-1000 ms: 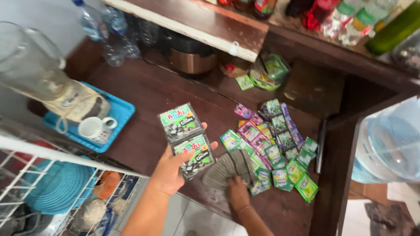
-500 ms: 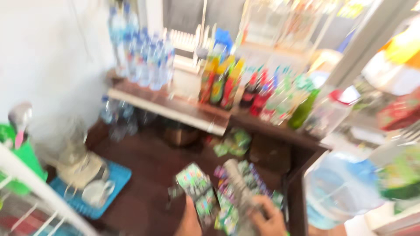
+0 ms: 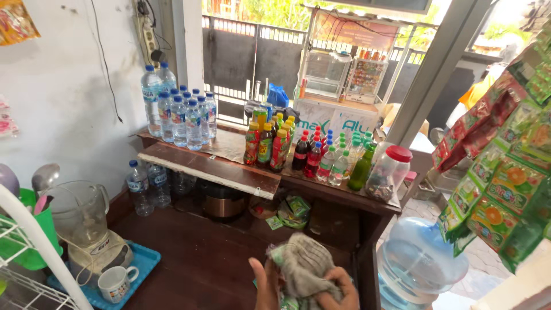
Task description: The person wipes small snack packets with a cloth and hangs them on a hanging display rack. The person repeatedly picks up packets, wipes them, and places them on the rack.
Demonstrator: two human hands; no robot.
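A dark brown wooden counter [image 3: 189, 258] fills the near middle of the view, with a raised shelf [image 3: 229, 169] of the same wood running across its far side. At the near right stands a large clear blue water jug [image 3: 422, 258], and above it, at the right edge, strips of green and red sachets [image 3: 505, 189] hang down. On the near left a blender [image 3: 86, 229] with a clear jar sits on a blue tray [image 3: 140, 261], with a white mug [image 3: 115, 282] just beside its base. Far on the shelf, a group of clear water bottles [image 3: 181, 115] stands at the left, a row of coloured drink bottles [image 3: 298, 149] in the middle, and a clear jar with a red lid [image 3: 387, 172] at the right. Smallest and nearest, at the bottom edge right of centre, is a crumpled grey-beige cloth [image 3: 304, 264], soft and wrinkled, bunched into a lump above the counter's near right part. The right hand [image 3: 338, 293] is closed on its lower right side, fingers curled into the folds. The left hand [image 3: 265, 287] stands upright against the cloth's left side, thumb raised, pressed to it along with some green sachets [image 3: 287, 301] that show under the cloth; how firmly it grips cannot be told.
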